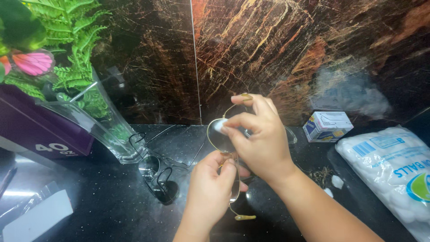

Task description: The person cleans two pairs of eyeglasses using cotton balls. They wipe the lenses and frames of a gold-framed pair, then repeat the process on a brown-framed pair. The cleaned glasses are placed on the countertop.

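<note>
Wiping underway, not finished: gold-framed glasses (224,148) pinched at bridge between left hand (210,183) fingers; cotton ball (219,126) pressed on lens under right hand (255,134) fingertips. Dark sunglasses (159,177) lying untouched left of fingers.

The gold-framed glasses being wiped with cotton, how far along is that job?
Done: nothing shows as finished. In hand: the left hand grips the gold-framed glasses while the right hand presses a cotton ball on one lens. Left: the dark sunglasses lie untouched on the black counter, if they are due too.
</note>
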